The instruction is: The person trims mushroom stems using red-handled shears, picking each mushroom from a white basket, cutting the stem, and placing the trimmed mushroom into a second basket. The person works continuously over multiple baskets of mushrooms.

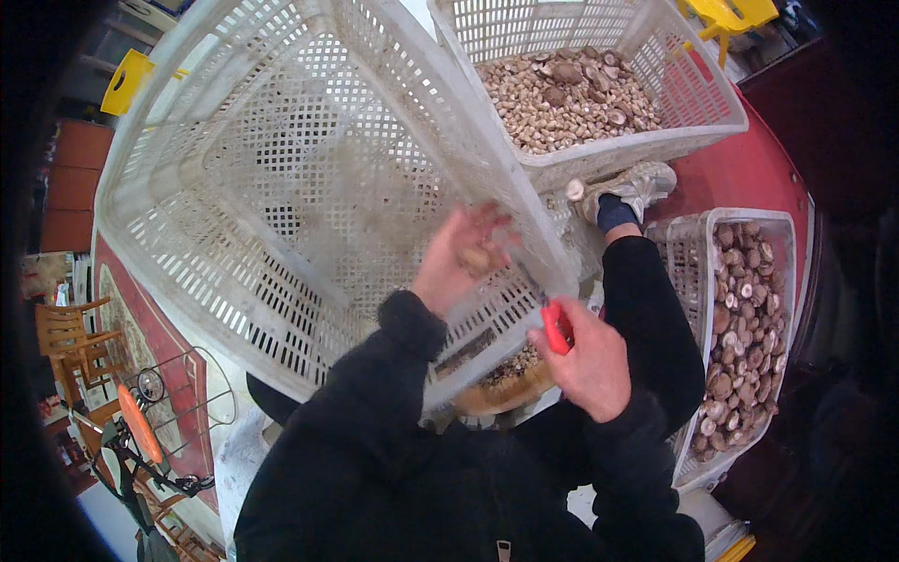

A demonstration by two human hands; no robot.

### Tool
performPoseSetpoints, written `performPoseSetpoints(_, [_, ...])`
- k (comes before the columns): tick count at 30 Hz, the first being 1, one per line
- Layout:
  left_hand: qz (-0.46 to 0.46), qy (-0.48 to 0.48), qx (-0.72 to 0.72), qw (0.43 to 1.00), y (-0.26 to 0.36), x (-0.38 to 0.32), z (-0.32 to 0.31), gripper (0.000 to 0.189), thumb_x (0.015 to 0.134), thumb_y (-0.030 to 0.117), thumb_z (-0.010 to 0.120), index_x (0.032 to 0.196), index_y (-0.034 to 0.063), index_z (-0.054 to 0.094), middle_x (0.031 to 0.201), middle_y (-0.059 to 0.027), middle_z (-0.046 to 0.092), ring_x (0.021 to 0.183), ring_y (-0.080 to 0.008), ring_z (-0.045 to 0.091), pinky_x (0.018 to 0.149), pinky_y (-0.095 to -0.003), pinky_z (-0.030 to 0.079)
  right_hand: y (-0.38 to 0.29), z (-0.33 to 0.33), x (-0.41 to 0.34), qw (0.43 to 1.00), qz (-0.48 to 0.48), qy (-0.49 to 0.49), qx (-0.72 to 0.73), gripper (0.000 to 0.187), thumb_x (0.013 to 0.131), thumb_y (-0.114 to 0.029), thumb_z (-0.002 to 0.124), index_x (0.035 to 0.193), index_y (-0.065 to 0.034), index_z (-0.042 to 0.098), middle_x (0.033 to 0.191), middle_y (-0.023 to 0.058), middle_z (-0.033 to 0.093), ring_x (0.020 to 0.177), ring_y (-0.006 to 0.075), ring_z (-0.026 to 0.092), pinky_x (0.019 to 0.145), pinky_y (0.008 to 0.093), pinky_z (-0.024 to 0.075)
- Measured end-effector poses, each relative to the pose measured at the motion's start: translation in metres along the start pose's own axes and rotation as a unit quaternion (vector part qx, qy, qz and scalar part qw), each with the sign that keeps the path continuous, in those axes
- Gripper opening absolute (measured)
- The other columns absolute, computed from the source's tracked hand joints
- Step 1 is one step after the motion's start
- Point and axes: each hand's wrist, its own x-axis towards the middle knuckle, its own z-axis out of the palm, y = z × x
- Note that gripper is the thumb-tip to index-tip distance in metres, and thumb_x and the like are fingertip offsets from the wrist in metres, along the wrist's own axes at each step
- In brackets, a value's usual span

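Note:
My left hand (460,256), blurred, is over the near right side of a large white slatted plastic crate (232,246) with its palm turned up. In its curled fingers sits a tan lump, apparently a mushroom (477,260). My right hand (590,358) grips a red-handled tool (556,327) just outside the crate's near right corner. A thin dark tip of the tool points towards my left hand; blur hides its exact shape. Below that corner, a round wooden rim (506,397) surrounds small pale and dark trimmings.
Farther back, a white crate (632,144) holds cut stems and several mushroom caps. Another crate (790,281), at right, holds many whole mushrooms. My shoe (642,186) rests between these crates, with a loose mushroom piece (575,189) beside it. Wooden chairs (77,330) stand far left.

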Motion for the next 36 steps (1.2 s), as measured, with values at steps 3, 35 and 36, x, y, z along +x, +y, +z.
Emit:
performPoseSetpoints(3, [-0.043,0.091,0.049,0.994,-0.028,0.015,-0.045,0.043,0.099,0.039,0.06,0.128,0.0072,0.058,0.114,-0.0119,0.065,0.1,-0.026,0.064,0.082,-0.0375,0.052,0.013,0.006,-0.006,0.997,0.043,-0.037,0.05,0.041,0.086,-0.027,0.073,0.119,-0.0058,0.061,0.102,0.0169,0.068,0.094,0.0365,0.068,0.077,0.0404,0.0544])
performPoseSetpoints(35, [0.161,0.16,0.851,0.473,-0.03,0.115,-0.157,0.029,0.086,0.017,0.069,0.113,0.0056,0.067,0.098,-0.0173,0.067,0.091,-0.0336,0.067,0.082,-0.0433,0.053,0.073,0.024,-0.036,0.911,0.155,-0.011,0.382,0.049,0.09,-0.016,0.069,0.134,-0.0032,0.053,0.089,0.0037,0.062,0.082,0.0114,0.058,0.077,0.0271,0.0478])
performPoseSetpoints(36, [0.135,0.147,0.889,0.413,-0.029,0.117,-0.158,0.031,0.086,0.018,0.07,0.113,0.0048,0.066,0.097,-0.0172,0.068,0.09,-0.0342,0.067,0.082,-0.0438,0.053,0.074,0.025,-0.035,0.911,0.156,-0.019,0.382,0.049,0.09,-0.017,0.069,0.134,-0.0032,0.053,0.089,0.0036,0.062,0.081,0.0114,0.058,0.077,0.0272,0.0478])
